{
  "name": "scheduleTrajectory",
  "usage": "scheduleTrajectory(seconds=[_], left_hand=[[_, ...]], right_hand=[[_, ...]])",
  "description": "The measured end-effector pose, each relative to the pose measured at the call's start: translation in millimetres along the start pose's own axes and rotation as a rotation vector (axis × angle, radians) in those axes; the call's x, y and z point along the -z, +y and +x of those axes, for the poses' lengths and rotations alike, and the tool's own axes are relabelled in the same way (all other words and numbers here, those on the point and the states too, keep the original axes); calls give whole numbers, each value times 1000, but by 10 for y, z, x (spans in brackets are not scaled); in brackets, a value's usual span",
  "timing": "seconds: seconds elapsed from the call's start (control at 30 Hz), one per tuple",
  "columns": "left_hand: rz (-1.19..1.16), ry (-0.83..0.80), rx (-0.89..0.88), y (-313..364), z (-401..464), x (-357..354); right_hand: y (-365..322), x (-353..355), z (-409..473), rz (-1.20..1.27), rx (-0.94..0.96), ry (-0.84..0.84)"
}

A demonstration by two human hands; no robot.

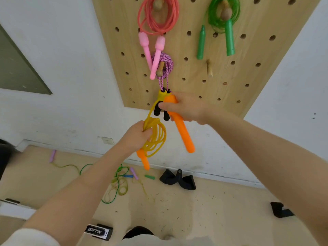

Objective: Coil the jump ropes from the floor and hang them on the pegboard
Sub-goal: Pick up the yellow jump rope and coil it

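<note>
My left hand [137, 134] grips a coil of yellow rope [156, 137], and one orange handle [144, 159] dangles below it. My right hand [184, 108] holds the other orange handle [182, 132] close to the lower edge of the wooden pegboard [248, 71]. A pink rope [158, 16], a green rope [223, 15] and a purple braided rope [166, 66] with black handles [157, 110] hang on pegs. One wooden peg [209, 68] on the right is bare. More ropes [119, 183] lie tangled on the floor.
A black strap object [177, 179] lies at the foot of the white wall. Another black item [282, 209] sits on the floor at right. A labelled black bar [98, 231] lies near my feet. A wall socket [108, 140] is low on the wall.
</note>
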State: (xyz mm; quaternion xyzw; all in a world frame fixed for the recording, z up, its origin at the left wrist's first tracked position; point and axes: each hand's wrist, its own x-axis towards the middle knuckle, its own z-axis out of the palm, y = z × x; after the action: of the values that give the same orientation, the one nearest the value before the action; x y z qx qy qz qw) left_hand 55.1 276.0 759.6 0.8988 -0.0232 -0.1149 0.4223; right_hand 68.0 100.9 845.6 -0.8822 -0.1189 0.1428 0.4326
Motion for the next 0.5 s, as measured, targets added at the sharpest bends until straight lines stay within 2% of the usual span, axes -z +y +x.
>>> scheduleTrajectory(seconds=[0.13, 0.27, 0.37, 0.5], left_hand=[[-325, -101, 90, 60, -42, -24], [-349, -289, 149, 46, -98, 39], [-302, -345, 160, 30, -143, 48], [-256, -245, 105, 0, -175, 106]], right_hand=[[33, -204, 37, 277, -40, 120], [56, -322, -2, 430, 0, 138], [13, -379, -22, 313, 89, 156], [-39, -381, -77, -58, 428, 263]])
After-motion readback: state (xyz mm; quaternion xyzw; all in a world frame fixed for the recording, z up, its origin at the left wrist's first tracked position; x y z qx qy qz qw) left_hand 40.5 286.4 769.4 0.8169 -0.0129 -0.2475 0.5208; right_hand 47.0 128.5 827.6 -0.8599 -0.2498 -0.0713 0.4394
